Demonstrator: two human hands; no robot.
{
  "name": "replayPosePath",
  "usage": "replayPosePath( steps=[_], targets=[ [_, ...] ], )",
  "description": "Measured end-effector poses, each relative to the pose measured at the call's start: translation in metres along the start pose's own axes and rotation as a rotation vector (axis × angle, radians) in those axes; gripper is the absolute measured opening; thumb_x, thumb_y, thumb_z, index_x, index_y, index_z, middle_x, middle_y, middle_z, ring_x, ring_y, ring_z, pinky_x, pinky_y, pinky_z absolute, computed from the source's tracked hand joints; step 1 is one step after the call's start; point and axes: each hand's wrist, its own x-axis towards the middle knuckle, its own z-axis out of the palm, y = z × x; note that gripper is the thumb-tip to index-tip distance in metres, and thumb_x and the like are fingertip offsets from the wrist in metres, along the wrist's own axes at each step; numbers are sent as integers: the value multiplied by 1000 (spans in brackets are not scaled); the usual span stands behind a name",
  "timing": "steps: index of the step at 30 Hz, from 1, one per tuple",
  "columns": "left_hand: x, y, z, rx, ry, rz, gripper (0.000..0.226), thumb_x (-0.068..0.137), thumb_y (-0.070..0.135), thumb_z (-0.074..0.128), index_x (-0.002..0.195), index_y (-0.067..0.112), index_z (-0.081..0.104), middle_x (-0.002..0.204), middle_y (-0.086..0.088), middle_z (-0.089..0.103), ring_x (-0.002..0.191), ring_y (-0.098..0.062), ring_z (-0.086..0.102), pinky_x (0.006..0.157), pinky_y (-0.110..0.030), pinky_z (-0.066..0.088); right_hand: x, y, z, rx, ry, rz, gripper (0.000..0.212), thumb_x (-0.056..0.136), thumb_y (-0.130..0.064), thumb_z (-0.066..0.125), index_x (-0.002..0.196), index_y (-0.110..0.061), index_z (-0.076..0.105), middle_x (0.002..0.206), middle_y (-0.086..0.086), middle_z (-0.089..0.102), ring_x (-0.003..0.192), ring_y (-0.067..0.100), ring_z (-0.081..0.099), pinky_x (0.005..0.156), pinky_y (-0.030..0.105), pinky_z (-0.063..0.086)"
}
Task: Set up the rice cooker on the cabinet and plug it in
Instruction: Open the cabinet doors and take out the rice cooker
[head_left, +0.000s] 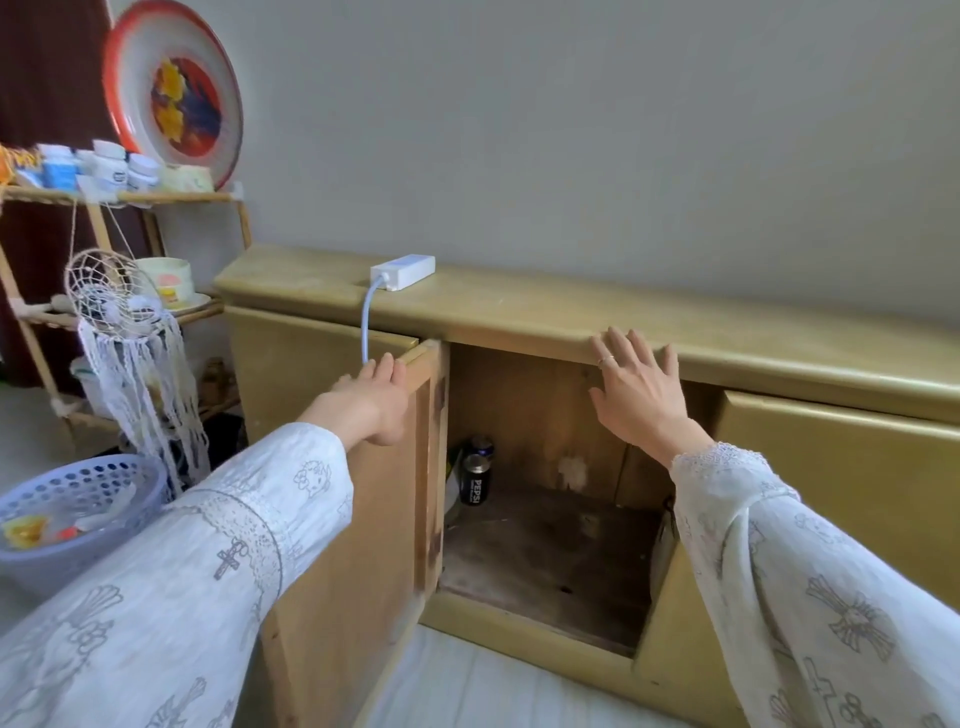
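The cabinet (571, 317) is long and low, its long axis running left to right along the wall; no rice cooker shows. One white power strip (402, 271) lies on its top near the left end, its long axis along the top, its cord (367, 322) dropping over the front edge. The middle door (363, 519) stands swung open toward the camera. The left hand (371, 402) curls over the door's top edge, fingers closed on it, arm stretched forward. The right hand (636, 387) is flat and spread, palm down, fingertips on the top's front lip, holding nothing. Two dark cans (475, 478) stand upright at the compartment's back left. Left of the cabinet stands a shelf (130, 197) and a basket (78, 514).
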Motion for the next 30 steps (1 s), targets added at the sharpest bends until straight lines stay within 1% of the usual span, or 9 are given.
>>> replayPosePath(
  steps=[4,7,11,17,20,22,25,27,30],
  targets=[
    [14,28,14,-54,245,79,69,98,24,34,148,12,-12,158,-10,-20,146,-28,-14,119,-47,3,-22,21,15,61,179,115,36,91,-23,48,124,-10,54,126,10,51,118,29,44,98,44,32],
    [23,68,16,-200,395,211,69,99,28,34,149,15,-11,157,-8,-23,145,-27,-18,118,-45,-1,-32,50,22,13,76,234,32,91,-24,47,117,-9,56,118,10,53,112,29,47,93,42,33],
    [38,134,9,-192,517,422,67,99,30,32,149,16,-9,158,-7,-21,145,-25,-21,117,-46,-6,-46,83,31,-65,36,227,30,92,-21,44,117,-10,56,119,8,52,113,28,45,100,38,30],
    [59,205,-8,-169,544,526,66,98,29,32,149,15,-9,159,-7,-16,145,-28,-18,115,-52,-10,-54,99,15,59,32,217,33,97,-31,39,96,-9,63,105,9,60,103,29,52,88,38,38],
    [65,223,-8,-198,522,508,67,98,28,33,149,15,-8,159,-7,-15,145,-30,-18,113,-56,-9,-75,114,-1,179,-43,177,41,95,-36,42,58,-18,42,69,-1,58,76,26,56,87,36,38],
    [66,234,-9,-207,538,490,67,97,27,34,149,14,-6,160,-8,-11,145,-32,-16,113,-58,-8,-89,125,-21,229,-225,213,45,92,-44,41,52,-22,35,56,-6,47,59,19,46,88,38,36],
    [62,254,-16,-198,514,498,66,97,28,35,149,13,-3,160,-11,-6,146,-33,-12,114,-59,-7,-106,138,-47,215,-494,305,47,88,-55,37,58,-21,49,63,-5,50,68,20,49,91,43,34],
    [57,272,-22,-202,489,522,66,97,29,34,149,13,-2,160,-11,-5,146,-32,-11,113,-60,-7,-122,147,-57,205,-621,357,51,86,-60,37,87,-18,66,88,1,60,96,28,54,97,42,34],
    [48,301,-28,-206,457,566,65,97,29,34,149,13,-1,160,-10,-6,146,-32,-11,113,-62,-6,-148,171,-66,218,-751,421,58,87,-60,36,120,-20,60,132,4,55,129,28,40,109,40,27]
  ],
)
